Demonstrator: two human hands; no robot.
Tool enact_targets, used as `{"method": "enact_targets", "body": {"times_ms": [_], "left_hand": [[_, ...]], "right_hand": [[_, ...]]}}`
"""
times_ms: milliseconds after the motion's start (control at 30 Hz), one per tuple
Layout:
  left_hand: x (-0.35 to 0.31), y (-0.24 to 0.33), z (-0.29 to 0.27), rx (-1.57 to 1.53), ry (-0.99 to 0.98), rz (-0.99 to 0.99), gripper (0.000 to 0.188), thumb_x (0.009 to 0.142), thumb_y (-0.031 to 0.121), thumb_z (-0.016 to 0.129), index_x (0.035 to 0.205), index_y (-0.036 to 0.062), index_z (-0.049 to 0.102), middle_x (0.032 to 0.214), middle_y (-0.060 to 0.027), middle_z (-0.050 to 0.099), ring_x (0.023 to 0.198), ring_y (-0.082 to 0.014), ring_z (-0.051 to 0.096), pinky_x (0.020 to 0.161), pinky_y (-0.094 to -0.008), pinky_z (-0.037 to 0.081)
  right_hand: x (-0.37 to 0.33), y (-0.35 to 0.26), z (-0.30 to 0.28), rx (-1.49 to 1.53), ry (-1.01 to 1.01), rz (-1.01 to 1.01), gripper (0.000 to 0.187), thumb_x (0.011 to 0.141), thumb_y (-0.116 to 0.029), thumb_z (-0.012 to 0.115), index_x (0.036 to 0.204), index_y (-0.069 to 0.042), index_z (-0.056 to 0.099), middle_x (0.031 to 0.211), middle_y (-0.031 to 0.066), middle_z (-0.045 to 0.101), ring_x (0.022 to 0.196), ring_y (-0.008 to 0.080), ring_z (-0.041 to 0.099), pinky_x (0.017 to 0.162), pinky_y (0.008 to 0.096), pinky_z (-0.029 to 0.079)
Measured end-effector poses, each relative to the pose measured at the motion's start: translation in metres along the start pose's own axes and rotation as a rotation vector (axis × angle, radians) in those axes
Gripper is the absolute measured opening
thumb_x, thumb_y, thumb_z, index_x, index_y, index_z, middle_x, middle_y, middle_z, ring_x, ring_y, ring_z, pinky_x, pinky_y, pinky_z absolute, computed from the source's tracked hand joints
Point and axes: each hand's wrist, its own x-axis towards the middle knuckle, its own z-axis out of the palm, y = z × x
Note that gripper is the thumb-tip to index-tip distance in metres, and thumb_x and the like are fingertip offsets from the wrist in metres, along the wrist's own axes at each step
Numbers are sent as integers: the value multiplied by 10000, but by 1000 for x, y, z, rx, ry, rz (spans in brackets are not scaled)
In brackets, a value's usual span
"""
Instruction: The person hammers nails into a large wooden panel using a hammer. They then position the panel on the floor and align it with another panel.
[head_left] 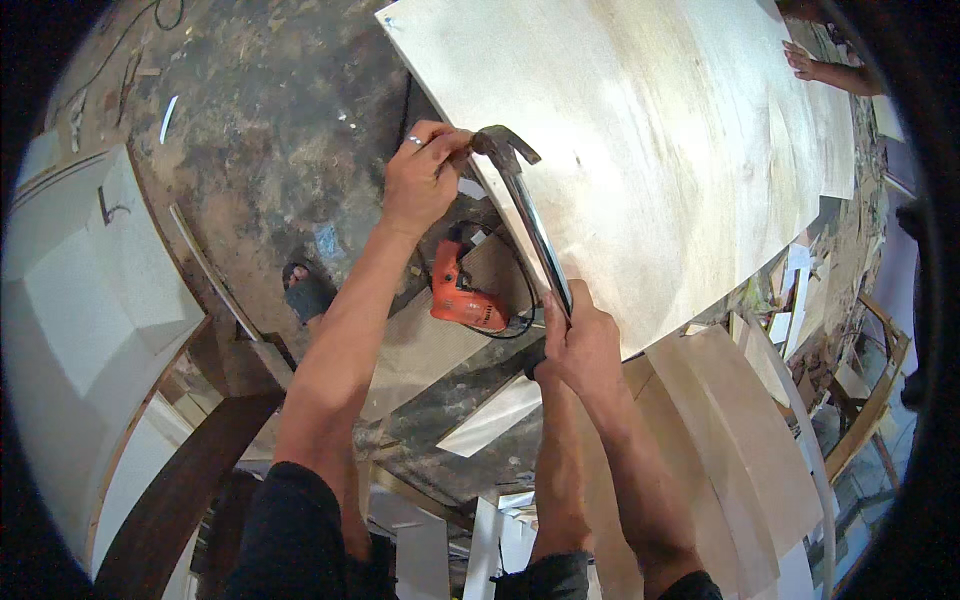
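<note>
My right hand (585, 338) is wrapped around the lower end of a claw hammer (530, 222), whose shiny metal handle slants up to the left. The hammer's dark head is beside the fingertips of my left hand (420, 178), over the edge of a large pale wooden board (640, 150). My left thumb and fingers are pinched together at that edge. Whatever they hold is too small or hidden to name. Below the board's edge, an orange power drill (463, 295) lies on its side with a dark cord around it.
Another person's hand (800, 62) rests on the board's far right. A white panel structure (95, 310) stands at left. Brown sheets (715, 430) lie at lower right, with wood scraps beyond. My sandalled foot (305, 292) is on the stained floor (270, 110).
</note>
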Motion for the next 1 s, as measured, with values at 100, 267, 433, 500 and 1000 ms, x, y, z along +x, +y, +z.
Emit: {"method": "enact_targets", "body": {"times_ms": [100, 267, 433, 500, 1000], "left_hand": [[-2, 6, -1, -13, -6, -85, 297, 813, 0, 746, 1100, 74, 727, 1030, -96, 658, 919, -243, 677, 821, -338, 556], [-31, 32, 23, -175, 137, -431, 638, 858, 136, 770, 1425, 8, 505, 1275, -204, 586, 1167, -311, 611, 955, -394, 523], [-55, 38, 39, -267, -68, -549, 687, 951, 158, 652, 1525, -47, 335, 1538, -294, 383, 1369, -377, 477, 1086, -434, 429], [-55, 36, 41, -224, -61, -534, 672, 963, 168, 635, 1520, -57, 336, 1541, -307, 374, 1407, -414, 423, 1129, -417, 385], [-54, 45, 36, -155, -127, -557, 626, 1021, 281, 540, 1518, -42, 335, 1558, -296, 336, 1411, -423, 402, 1161, -415, 349]], "right_hand": [[-6, 2, -4, 106, 35, 12, 163, 1003, -187, 586, 1064, -36, 581, 663, 173, 633, 591, 329, 674, 553, 422, 513], [-12, 0, -10, 223, 149, -121, 170, 998, -181, 597, 1057, -22, 592, 711, 156, 641, 604, 266, 672, 560, 381, 508], [6, 0, -1, 23, 24, -70, 190, 985, -182, 610, 1071, -17, 571, 638, 220, 599, 582, 389, 667, 535, 444, 502], [9, 1, 3, 52, 7, -5, 197, 982, -223, 624, 1067, -52, 579, 694, 207, 645, 622, 402, 677, 556, 464, 522], [2, 3, 7, 61, 38, 31, 170, 985, -193, 596, 1063, -42, 581, 705, 192, 662, 676, 400, 705, 569, 450, 525]]}}
